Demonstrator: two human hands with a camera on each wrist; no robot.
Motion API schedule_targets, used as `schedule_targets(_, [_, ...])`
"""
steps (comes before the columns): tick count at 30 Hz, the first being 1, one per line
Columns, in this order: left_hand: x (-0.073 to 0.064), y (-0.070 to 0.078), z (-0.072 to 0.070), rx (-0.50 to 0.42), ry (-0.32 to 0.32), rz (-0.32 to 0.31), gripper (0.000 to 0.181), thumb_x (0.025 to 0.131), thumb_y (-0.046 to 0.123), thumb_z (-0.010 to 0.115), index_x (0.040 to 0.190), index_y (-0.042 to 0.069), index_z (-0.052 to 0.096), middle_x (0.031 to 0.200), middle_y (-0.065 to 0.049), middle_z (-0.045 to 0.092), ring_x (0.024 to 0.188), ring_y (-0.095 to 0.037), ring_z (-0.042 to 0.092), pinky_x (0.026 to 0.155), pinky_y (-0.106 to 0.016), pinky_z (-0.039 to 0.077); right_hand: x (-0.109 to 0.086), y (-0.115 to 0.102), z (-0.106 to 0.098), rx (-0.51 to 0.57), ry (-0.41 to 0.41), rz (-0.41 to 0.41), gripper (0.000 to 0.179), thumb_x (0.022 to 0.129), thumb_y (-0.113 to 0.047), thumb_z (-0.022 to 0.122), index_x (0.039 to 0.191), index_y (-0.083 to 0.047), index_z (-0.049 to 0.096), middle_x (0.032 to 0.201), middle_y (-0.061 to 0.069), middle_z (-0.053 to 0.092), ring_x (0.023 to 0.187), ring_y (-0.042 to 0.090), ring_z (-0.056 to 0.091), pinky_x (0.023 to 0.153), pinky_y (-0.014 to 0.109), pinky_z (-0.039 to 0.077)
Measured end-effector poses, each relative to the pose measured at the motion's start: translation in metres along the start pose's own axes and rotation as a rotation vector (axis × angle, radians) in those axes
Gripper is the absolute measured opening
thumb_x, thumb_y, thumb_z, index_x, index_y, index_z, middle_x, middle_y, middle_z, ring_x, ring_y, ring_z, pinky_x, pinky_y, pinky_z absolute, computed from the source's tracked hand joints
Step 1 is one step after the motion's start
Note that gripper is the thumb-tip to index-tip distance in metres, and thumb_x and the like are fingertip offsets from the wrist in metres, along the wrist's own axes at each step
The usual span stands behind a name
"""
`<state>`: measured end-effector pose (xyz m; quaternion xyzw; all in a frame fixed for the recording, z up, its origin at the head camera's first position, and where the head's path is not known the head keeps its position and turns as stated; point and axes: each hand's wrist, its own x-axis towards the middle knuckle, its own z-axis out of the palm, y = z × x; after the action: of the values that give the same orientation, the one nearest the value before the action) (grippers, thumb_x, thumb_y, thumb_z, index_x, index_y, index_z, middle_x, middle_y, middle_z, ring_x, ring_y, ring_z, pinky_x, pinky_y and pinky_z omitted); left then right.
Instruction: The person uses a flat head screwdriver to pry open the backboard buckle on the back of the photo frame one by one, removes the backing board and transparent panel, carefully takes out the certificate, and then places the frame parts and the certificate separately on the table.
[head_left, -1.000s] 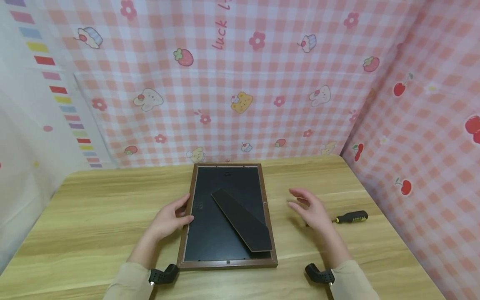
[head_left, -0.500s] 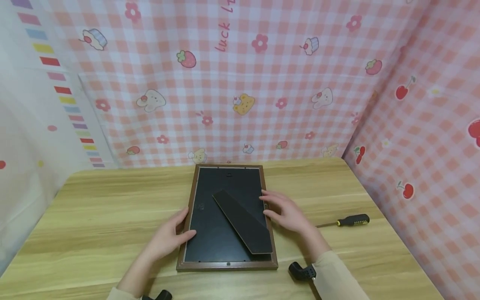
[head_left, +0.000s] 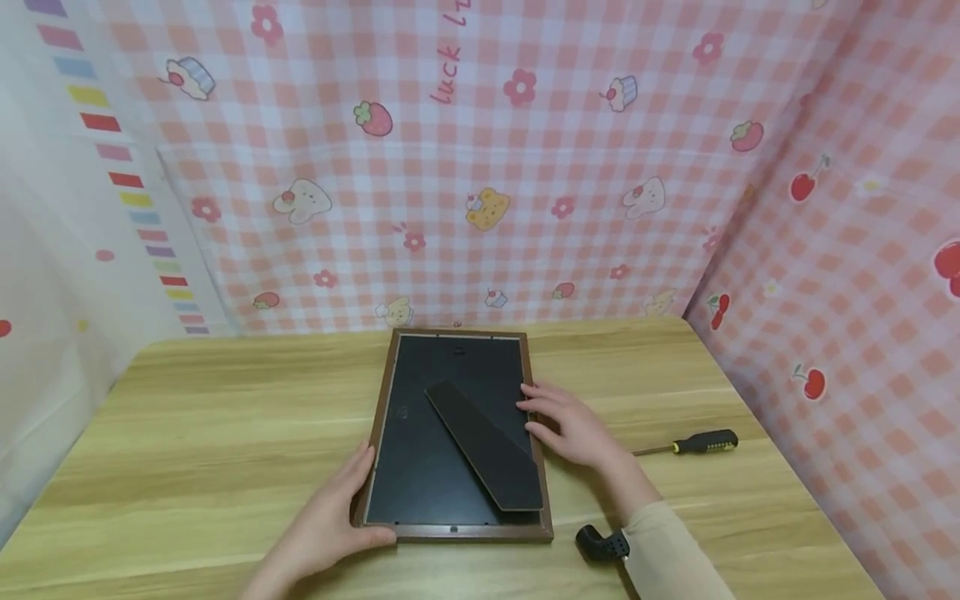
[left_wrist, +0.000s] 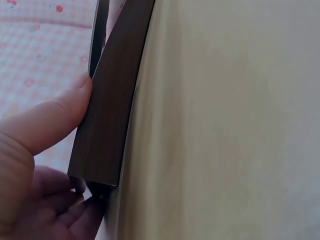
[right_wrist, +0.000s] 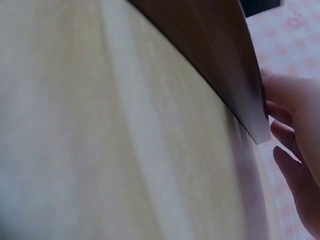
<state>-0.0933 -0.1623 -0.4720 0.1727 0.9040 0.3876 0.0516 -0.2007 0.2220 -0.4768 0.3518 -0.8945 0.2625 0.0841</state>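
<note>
Brown frame (head_left: pixel 474 532) lies back-up on the wood surface (head_left: pixel 187 467), between the two hands. Contents: black backing panel (head_left: pixel 412 467) inside the rim, black stand leg (head_left: pixel 487 450) slanting across it. Left hand (head_left: pixel 326 521): grip holds the near-left corner, thumb at the near rail, fingers on the left side. Right hand (head_left: pixel 566 423): grip relaxed, fingers resting at the right rail; can't confirm every fingertip touches, wrist view's soft. Screwdriver (head_left: pixel 707 442) lies to its right.
</note>
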Motion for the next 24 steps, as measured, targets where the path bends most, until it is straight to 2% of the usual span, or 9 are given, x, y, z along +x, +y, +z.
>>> schedule_targets(6, [0.001, -0.012, -0.015, 0.003, -0.002, 0.013, 0.105, 0.075, 0.052, 0.081, 0.152, -0.001, 0.033, 0.156, -0.021, 0.03, 0.139, -0.044, 0.034, 0.107, -0.061, 0.034, -0.01, -0.002, -0.002, -0.04, -0.012, -0.035, 0.035, 0.093, -0.021, 0.072, 0.126, -0.01, 0.069, 0.144, 0.011, 0.053, 0.14, 0.034, 0.038, 0.11, 0.052, 0.035])
schedule_targets(14, [0.007, -0.028, -0.034, -0.027, 0.037, 0.061, 0.086, 0.082, 0.037, 0.079, 0.147, -0.006, 0.041, 0.147, -0.024, 0.043, 0.131, -0.046, 0.045, 0.102, -0.059, 0.039, -0.029, -0.007, -0.006, -0.066, 0.02, -0.147, 0.042, 0.081, -0.024, 0.084, 0.12, -0.016, 0.072, 0.134, 0.009, 0.06, 0.131, 0.033, 0.048, 0.102, 0.052, 0.043])
schedule_targets(19, [0.014, -0.038, -0.043, -0.01, 0.052, 0.068, 0.081, 0.083, 0.035, 0.079, 0.144, -0.006, 0.045, 0.145, -0.023, 0.046, 0.129, -0.044, 0.047, 0.102, -0.055, 0.04, -0.032, -0.008, -0.002, -0.06, 0.072, -0.207, 0.037, 0.078, -0.023, 0.086, 0.113, -0.02, 0.076, 0.122, 0.004, 0.066, 0.118, 0.026, 0.056, 0.096, 0.043, 0.048])
schedule_targets(24, [0.023, -0.047, -0.049, -0.052, 0.074, 0.026, 0.073, 0.086, 0.028, 0.078, 0.142, -0.007, 0.048, 0.142, -0.024, 0.05, 0.128, -0.042, 0.049, 0.099, -0.046, 0.046, -0.03, -0.018, 0.003, -0.064, 0.138, -0.239, 0.028, 0.074, -0.024, 0.087, 0.101, -0.02, 0.08, 0.104, -0.001, 0.069, 0.097, 0.016, 0.059, 0.08, 0.03, 0.051])
